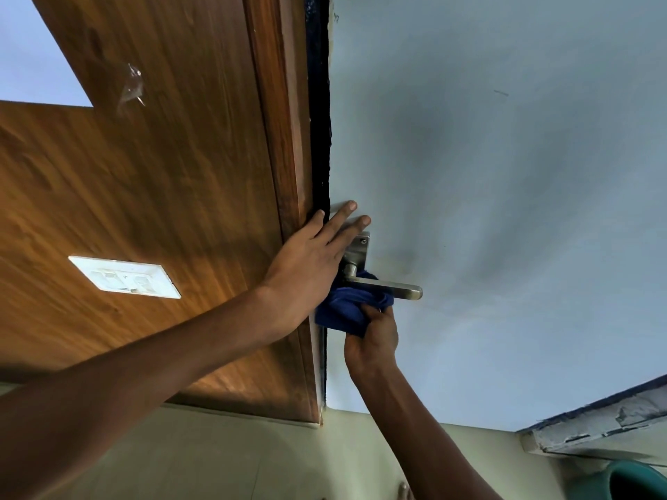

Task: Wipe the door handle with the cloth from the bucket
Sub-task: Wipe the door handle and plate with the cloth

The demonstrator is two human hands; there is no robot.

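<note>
- Looking down past both forearms, the floor (202, 460) is pale tile at the bottom, and a green bucket (639, 481) peeks in at the bottom right corner, well away from the hands.
- Right hand (373, 341) comes up from below with its fingers closed tight around a bunched blue cloth (348, 306), so it's clamped on that.
- That cloth is pressed up against the underside of the handle (388, 286), around the neck end where the lever meets its plate. Can't tell how much of the lever it actually wraps, the free end sticks out bare to the right.
- Handle is a silver lever type on a metal backplate (359, 250), lever pointing right.
- Left hand (310, 265) is flat and open, fingers spread, resting on the door (505, 211) edge just above and beside the backplate, holding nothing.
- Door is pale blue-grey, kinda smudgy around the handle.
- Further left is the brown wood frame (285, 138), then a wood panel with a white switch plate (124, 277) on it.
</note>
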